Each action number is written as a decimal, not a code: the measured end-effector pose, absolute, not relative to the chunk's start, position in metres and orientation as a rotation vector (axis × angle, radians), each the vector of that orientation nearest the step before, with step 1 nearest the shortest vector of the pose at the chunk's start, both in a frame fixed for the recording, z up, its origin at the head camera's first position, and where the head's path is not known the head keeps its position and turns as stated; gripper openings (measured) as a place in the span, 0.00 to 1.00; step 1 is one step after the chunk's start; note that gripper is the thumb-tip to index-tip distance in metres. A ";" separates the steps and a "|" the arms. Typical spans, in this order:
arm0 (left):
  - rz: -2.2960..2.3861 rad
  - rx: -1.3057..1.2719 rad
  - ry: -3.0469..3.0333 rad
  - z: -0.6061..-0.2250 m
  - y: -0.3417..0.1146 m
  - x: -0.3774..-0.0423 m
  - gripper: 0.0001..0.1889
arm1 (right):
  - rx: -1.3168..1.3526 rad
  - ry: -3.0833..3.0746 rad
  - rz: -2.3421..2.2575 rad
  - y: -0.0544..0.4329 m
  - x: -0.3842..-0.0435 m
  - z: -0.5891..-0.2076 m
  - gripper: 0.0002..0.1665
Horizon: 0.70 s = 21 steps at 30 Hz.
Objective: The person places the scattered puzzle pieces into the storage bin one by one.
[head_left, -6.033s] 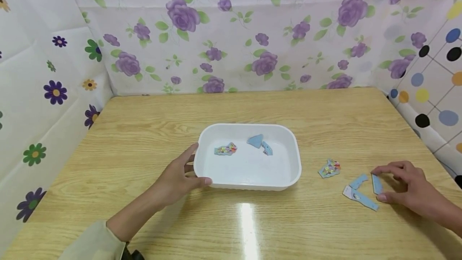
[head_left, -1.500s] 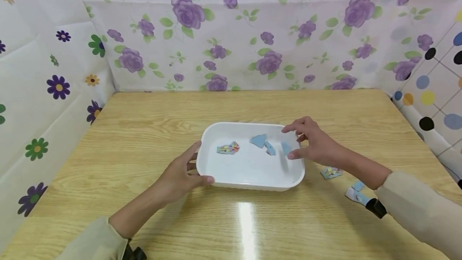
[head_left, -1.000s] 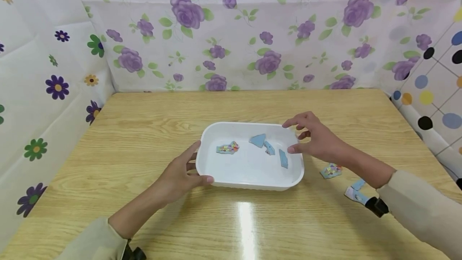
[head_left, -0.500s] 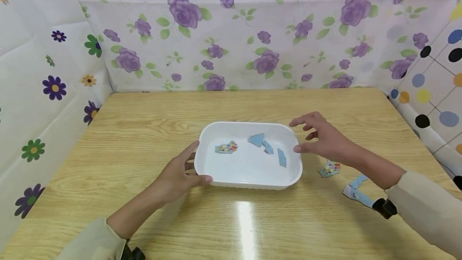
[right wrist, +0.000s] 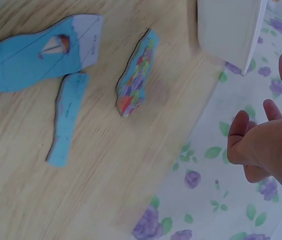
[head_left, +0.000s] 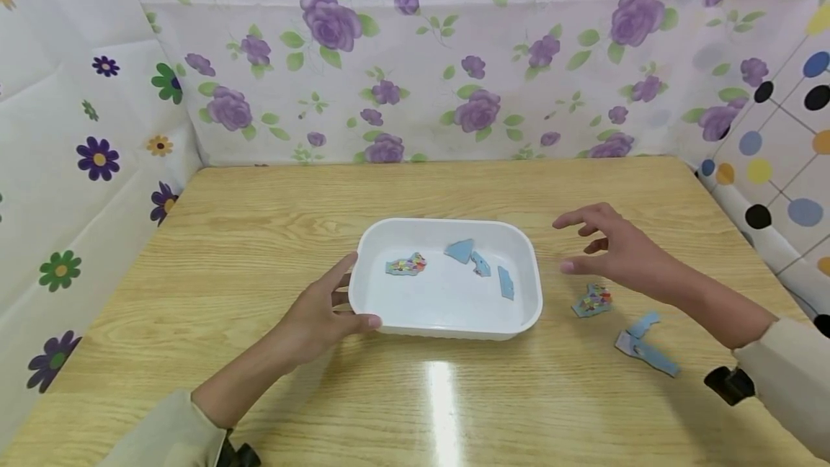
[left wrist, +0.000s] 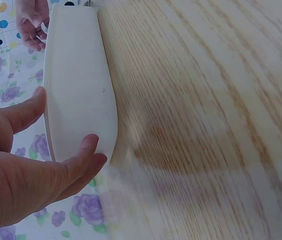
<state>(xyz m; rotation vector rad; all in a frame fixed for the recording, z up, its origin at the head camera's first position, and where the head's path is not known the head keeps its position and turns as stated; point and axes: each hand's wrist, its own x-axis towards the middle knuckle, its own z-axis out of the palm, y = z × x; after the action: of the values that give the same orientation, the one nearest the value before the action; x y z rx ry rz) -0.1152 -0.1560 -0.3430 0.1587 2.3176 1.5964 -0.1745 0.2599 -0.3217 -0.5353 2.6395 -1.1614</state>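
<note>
My left hand [head_left: 310, 324] grips the left end of a white plastic tray [head_left: 415, 308], thumb at the front corner and fingers along the side. Inside lie a multicoloured puzzle piece [head_left: 405, 265], a blue triangular piece [head_left: 460, 251], a curved blue piece [head_left: 480, 264] and a straight blue piece [head_left: 506, 283]. Right of the tray, above the table, my right hand [head_left: 619, 247] holds nothing, its fingers parted from the thumb. Below it lies another multicoloured piece [head_left: 593, 300]. A small blue piece [right wrist: 68, 120] meets a long blue piece with a sailboat print [right wrist: 36, 52].
The wooden table [head_left: 272, 236] carries the tray near its middle. A purple-rose cloth [head_left: 421, 56] hangs behind, with a flowered sheet [head_left: 84, 200] on the left and a dotted one [head_left: 778, 157] on the right. Dark wrist devices [head_left: 730, 385] sit near the sleeves.
My right hand picked up the straight blue puzzle piece from the table's right, let it go inside the tray, then drew back rightward. My left hand stayed on the tray.
</note>
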 end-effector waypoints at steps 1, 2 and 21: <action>1.600 0.159 2.315 -0.343 -0.156 -0.115 0.55 | -0.531 2.640 -1.159 0.262 -0.174 -0.322 0.32; 1.602 0.159 2.314 -0.343 -0.156 -0.115 0.55 | -0.526 2.641 -1.153 0.264 -0.173 -0.323 0.32; 1.612 0.162 2.309 -0.345 -0.156 -0.115 0.55 | -0.499 2.714 -1.008 0.301 -0.169 -0.351 0.33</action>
<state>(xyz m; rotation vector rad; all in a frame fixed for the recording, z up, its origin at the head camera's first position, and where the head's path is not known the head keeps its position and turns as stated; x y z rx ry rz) -0.1150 -0.1563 -0.3449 0.1615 2.3090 1.6118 -0.1686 0.3008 -0.3506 -0.4990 2.7137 -1.0085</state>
